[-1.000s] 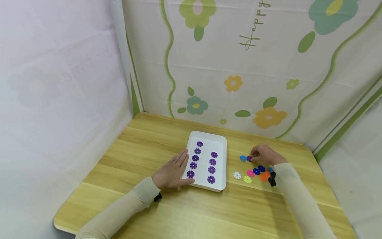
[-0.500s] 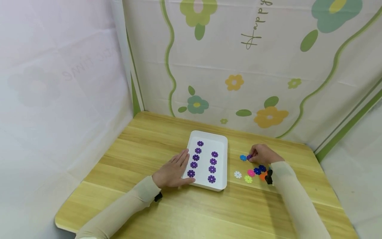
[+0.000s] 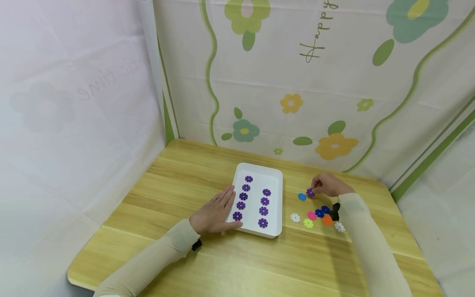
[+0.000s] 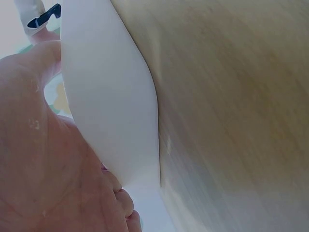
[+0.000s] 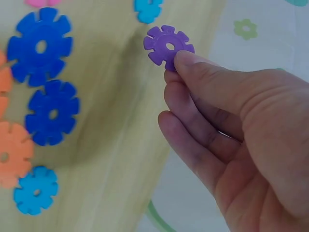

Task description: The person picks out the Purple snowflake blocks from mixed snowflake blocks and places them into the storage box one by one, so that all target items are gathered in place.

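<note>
The right hand (image 3: 328,185) pinches a purple flower disc (image 5: 168,46) by its edge between thumb and fingertips, lifted above the counter (image 3: 185,181) just right of the white tray (image 3: 274,175); being round, it has no long axis, and the right wrist view shows its flat face turned toward that camera. Loose discs (image 3: 315,214) lie near the hand, some cut off in the wrist view. The left hand (image 3: 215,212) rests spread and flat against the tray's left rim; its wrist view shows only palm and blurred tray wall.
</note>
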### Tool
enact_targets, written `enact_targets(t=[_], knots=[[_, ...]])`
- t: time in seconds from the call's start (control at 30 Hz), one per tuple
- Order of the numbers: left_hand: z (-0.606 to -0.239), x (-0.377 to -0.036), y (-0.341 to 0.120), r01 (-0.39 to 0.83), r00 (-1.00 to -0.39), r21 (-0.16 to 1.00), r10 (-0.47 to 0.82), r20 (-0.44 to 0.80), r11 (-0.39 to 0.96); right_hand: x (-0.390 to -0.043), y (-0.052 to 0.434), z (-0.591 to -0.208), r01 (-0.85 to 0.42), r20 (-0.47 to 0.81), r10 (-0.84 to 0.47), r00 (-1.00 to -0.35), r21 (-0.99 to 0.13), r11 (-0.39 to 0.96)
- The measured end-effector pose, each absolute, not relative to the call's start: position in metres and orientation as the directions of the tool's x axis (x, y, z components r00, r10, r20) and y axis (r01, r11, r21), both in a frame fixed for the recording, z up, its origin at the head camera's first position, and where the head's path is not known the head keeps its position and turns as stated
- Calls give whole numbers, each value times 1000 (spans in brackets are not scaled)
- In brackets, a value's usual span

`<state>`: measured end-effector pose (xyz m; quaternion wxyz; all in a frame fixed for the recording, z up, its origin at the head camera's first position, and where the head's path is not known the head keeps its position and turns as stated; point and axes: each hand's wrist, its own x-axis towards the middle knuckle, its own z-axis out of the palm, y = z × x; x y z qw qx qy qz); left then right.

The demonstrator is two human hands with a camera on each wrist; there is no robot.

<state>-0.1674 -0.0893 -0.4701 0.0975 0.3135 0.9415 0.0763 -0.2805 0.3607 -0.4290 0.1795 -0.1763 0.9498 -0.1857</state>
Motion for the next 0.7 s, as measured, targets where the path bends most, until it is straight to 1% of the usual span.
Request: enact_targets(t=[0.1, 0.4, 0.7], knots=[[-470, -167, -90, 571, -787, 211, 602, -133, 793, -284, 355, -418, -275, -278, -409, -869, -415, 867], [-469, -167, -90, 580, -784, 202, 608, -129, 790, -294, 327, -391, -360, -231, -467, -854, -385, 850], [-471, -168, -90, 578, -784, 210, 608, -123, 789, -307, 285, -379, -423, -225, -508, -831, -336, 841]])
